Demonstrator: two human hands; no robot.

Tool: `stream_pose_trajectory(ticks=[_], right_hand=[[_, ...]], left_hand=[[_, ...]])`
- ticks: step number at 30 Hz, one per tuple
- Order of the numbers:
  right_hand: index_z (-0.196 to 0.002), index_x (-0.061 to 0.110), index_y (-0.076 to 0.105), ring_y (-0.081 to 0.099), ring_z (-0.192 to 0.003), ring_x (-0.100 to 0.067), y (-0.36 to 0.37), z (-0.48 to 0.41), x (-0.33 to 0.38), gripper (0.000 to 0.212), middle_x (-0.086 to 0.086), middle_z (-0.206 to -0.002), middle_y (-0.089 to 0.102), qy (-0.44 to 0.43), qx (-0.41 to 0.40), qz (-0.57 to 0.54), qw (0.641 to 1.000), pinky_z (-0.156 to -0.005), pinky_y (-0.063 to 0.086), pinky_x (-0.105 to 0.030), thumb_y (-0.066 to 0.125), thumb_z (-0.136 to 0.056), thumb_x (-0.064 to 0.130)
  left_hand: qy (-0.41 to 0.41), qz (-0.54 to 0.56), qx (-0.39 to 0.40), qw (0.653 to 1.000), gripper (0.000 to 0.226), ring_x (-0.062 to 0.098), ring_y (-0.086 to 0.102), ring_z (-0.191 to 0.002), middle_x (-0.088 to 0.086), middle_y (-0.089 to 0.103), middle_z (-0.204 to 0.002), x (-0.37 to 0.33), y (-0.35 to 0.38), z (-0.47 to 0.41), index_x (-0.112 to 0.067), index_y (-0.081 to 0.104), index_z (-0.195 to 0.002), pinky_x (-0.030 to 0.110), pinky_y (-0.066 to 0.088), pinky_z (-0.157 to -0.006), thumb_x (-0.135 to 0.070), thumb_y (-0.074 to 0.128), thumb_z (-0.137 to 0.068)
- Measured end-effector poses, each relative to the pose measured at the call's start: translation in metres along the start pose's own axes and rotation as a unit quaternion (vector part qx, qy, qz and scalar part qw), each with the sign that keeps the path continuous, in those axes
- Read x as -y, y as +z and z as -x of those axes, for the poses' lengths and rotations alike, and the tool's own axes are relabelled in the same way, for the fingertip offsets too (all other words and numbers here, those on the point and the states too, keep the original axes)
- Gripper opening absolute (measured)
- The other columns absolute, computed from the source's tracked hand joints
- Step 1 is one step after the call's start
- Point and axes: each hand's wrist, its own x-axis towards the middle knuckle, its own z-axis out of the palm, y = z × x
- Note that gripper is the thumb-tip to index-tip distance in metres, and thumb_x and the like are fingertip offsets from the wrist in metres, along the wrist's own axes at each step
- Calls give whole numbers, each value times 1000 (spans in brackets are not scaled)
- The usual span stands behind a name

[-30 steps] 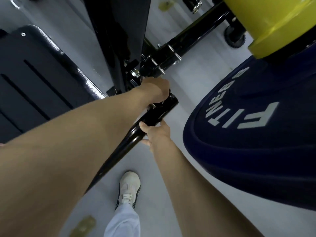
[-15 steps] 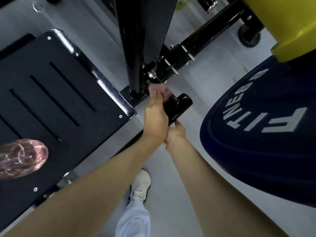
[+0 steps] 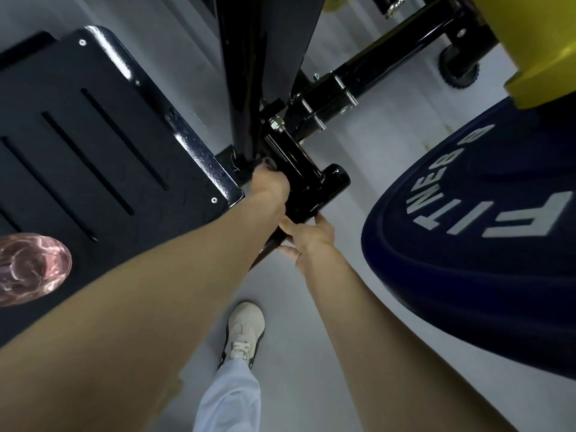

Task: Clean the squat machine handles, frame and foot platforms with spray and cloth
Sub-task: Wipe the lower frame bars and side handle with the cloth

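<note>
- Your left grip (image 3: 268, 190) reaches across to the foot of the black frame upright (image 3: 249, 73). Its fingers curl round a pinkish cloth (image 3: 268, 165), of which only a small edge shows past the knuckles.
- The cloth presses on the joint where the upright meets the short black handle tube (image 3: 316, 191).
- Your right grip (image 3: 311, 236) holds the same tube lower down, with the thumb lying along it and the fingers wrapped beneath.
- The two grips sit just beside each other, and your left forearm crosses over the lower stretch of the tube.
- The black slotted foot platform (image 3: 93, 145) lies to the left, its corner near your left grip.
- A pink, glassy, blurred round object (image 3: 31, 269) sits at the left edge, over the platform. You cannot tell what it is.
- A dark blue weight plate (image 3: 467, 275) with white lettering fills the right side, under a yellow plate (image 3: 530, 42).
- Your pale shoe (image 3: 244, 332) stands on the grey floor (image 3: 311, 369) below both arms.
</note>
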Motion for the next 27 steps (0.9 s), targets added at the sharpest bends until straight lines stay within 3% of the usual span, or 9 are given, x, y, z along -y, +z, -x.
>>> stream_pose_trajectory(ticks=[3, 7, 13, 18, 20, 22, 23, 25, 27], right_hand=[[-141, 25, 42, 65, -105, -28, -1, -1, 0, 76, -10, -120, 64, -3, 7, 0, 1000, -82, 56, -51, 74, -78, -3], [-145, 25, 36, 65, -104, -26, 0, 2, 1, 84, -10, -125, 62, -2, 3, 5, 1000, -81, 57, -48, 75, -76, -3], [-146, 23, 34, 67, -97, -25, 0, 0, -6, 82, -11, -122, 63, -25, 13, -12, 1000, -74, 59, -45, 73, -79, -2], [-149, 27, 29, 65, -77, -17, 5, 9, -29, 75, -6, -80, 64, -110, -34, 19, 993, -87, 54, -49, 69, -87, 11], [-148, 24, 30, 61, -72, -17, 7, 10, -31, 69, -6, -75, 62, -110, -40, 17, 993, -88, 53, -50, 64, -90, 12], [-145, 19, 37, 63, -79, -21, 2, 9, -29, 56, -15, -93, 68, -91, -26, -29, 995, -87, 54, -52, 55, -93, 7], [-141, 16, 43, 64, -85, -22, -2, 8, -28, 50, -17, -103, 67, -86, -23, -36, 995, -86, 55, -51, 51, -93, 4], [-134, 11, 51, 65, -95, -22, -11, 7, -28, 44, -15, -110, 67, -88, -29, -7, 996, -83, 57, -48, 46, -92, 2], [-134, 10, 50, 64, -101, -23, -23, 5, -23, 43, -13, -115, 65, -90, -29, 10, 995, -84, 57, -44, 43, -92, 1]], left_hand=[[45, -164, 75, 983, 28, 32, 62, -85, 18, 66, -99, -4, -16, 8, 2, 63, -107, 34, 52, -76, 1, 42, -88], [88, -221, 132, 962, 10, 26, 63, -78, 12, 66, -82, -21, -30, 17, -1, 64, -81, 31, 55, -68, 7, 59, -83], [146, -298, 103, 938, 28, 32, 62, -102, 17, 64, -109, -13, -26, 30, 0, 59, -114, 36, 52, -88, 0, 51, -87], [281, -330, 139, 890, 25, 27, 60, -102, 4, 64, -104, 1, -38, 53, -13, 61, -116, 39, 50, -89, -10, 45, -97], [356, -315, 159, 865, 29, 29, 60, -100, 5, 65, -104, 6, -38, 59, -14, 61, -118, 43, 50, -87, -6, 44, -96], [437, -347, 174, 812, 46, 26, 51, -122, 7, 57, -129, 8, -23, 56, -12, 53, -132, 40, 42, -103, 7, 44, -91], [451, -408, 179, 773, 55, 24, 39, -135, 7, 44, -145, 7, -13, 54, -13, 44, -140, 36, 32, -111, 9, 44, -90], [462, -550, 187, 670, 62, 22, 13, -146, 5, 17, -159, 5, 1, 52, -16, 30, -147, 37, 14, -116, 4, 46, -91], [521, -624, 193, 549, 55, 25, 0, -147, 2, 9, -159, 6, 7, 51, -21, 33, -145, 42, 7, -117, -10, 50, -94]])
